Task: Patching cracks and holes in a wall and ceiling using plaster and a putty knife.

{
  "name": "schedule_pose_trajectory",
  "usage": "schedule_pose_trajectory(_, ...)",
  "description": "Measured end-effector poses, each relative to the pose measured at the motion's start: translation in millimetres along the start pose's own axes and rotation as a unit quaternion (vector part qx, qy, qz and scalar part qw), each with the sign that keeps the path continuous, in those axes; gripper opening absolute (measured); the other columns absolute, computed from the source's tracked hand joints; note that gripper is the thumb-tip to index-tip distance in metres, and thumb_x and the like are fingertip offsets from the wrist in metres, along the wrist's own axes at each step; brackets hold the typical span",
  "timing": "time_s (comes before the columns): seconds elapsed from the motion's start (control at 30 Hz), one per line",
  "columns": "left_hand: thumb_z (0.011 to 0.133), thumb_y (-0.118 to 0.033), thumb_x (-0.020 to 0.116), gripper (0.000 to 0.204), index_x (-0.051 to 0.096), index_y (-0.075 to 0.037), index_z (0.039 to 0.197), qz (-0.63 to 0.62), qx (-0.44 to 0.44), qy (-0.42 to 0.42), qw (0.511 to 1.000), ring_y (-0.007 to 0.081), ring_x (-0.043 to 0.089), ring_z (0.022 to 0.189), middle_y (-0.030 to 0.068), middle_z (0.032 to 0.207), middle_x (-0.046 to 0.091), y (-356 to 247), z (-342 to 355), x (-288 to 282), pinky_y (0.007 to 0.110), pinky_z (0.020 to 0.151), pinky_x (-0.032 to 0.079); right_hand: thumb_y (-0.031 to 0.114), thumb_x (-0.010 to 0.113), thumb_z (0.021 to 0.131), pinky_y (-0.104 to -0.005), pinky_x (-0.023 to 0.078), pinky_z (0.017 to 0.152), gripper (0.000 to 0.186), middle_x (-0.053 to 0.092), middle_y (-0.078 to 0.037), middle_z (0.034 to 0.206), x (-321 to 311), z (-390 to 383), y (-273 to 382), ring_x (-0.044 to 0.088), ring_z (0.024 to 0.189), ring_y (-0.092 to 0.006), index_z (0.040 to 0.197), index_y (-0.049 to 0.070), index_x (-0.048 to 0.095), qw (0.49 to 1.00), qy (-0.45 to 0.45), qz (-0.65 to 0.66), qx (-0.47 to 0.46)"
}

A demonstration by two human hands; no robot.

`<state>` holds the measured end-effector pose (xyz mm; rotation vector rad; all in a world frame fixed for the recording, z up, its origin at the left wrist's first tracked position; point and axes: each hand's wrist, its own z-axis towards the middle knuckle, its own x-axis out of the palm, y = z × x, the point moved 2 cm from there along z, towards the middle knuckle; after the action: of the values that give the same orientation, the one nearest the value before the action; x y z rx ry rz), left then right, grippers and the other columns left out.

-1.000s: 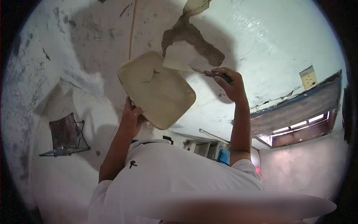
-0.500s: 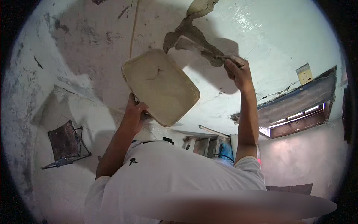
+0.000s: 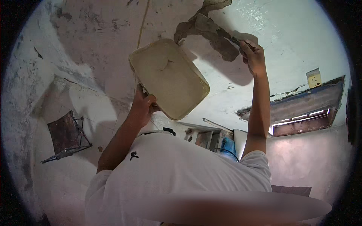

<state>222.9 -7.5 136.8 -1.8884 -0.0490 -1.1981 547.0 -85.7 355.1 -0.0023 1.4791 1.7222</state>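
In my left hand [image 3: 142,109] is a beige rectangular tray [image 3: 173,92] with rounded corners and a thin dark crack-like mark, gripped at its lower left edge. The tray is tilted in front of the wall. Up and to the right, my right hand [image 3: 255,56] is closed round the handle of a trowel [image 3: 206,25]. The trowel's flat blade lies over a dark grey, irregular patch [image 3: 228,52] on the pale wall; whether it touches the surface I cannot tell. Fingers cover most of the handle.
A yellowish socket plate [image 3: 314,78] sits on the wall above a recessed opening [image 3: 301,124] at the right. A folding chair with a brown seat [image 3: 64,133] stands at the left. Blue material [image 3: 227,146] and shelving lie behind my right arm. A cord [image 3: 142,28] runs down the wall.
The trowel and my right hand have moved upward over the dark patch. The tray appears slightly higher and further right, as the whole view has shifted a little.
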Motion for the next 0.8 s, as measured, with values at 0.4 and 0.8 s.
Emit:
schedule_pose_trajectory(0.4,0.081,-0.002,0.055,0.072,0.011,-0.003,0.137,0.039,0.007,-0.015,0.999,0.0284,0.052,0.113,0.0192,0.126,0.041,29,-3,5,0.043,0.087,0.055,0.017,0.063,0.094,-0.0184,0.028,0.044,0.010,0.054,0.004,0.069,-3,-3,1,0.040,0.053,-0.0010,0.094,0.008,0.068,1.000,-0.013,0.018,0.019)
schedule_pose_trajectory(0.8,0.079,0.004,0.053,0.071,0.013,-0.006,0.136,0.000,0.012,-0.083,0.996,0.0282,0.045,0.119,0.0189,0.126,0.035,89,9,-14,0.040,0.092,0.053,0.013,0.063,0.093,-0.0200,0.030,0.044,0.016,0.057,0.001,0.071,-6,15,-10,0.041,0.051,-0.0027,0.104,0.001,0.067,0.999,-0.022,-0.035,-0.030)
